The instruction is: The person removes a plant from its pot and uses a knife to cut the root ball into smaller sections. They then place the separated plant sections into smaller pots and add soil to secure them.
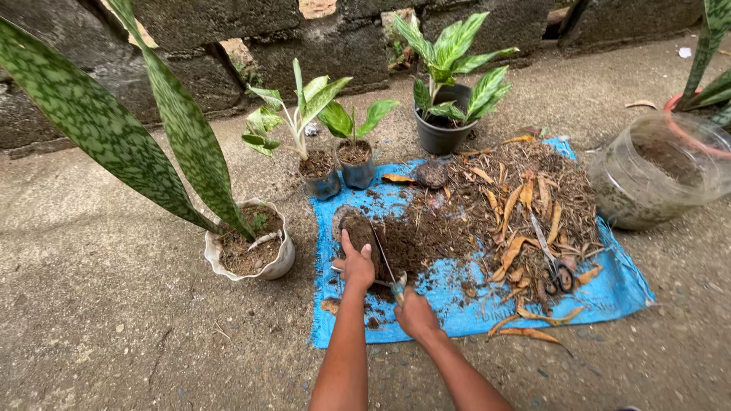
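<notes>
My left hand [355,264] grips a small clear plastic pot full of soil [352,225], lying tilted on a blue sheet [617,293]. My right hand [415,314] holds scissors with teal handles [390,275], their blades reaching up along the pot's side. A pile of dark soil [422,236] lies just right of the pot. Dry brown leaves and roots [525,205] cover the sheet's right half, with a second, black-handled pair of scissors [554,262] lying on them.
A white pot with a tall mottled snake plant [247,247] stands left of the sheet. Two small potted seedlings [339,164] and a black pot with a leafy plant [445,129] line the sheet's far edge. A clear jar of soil [655,171] sits right. Stone wall behind.
</notes>
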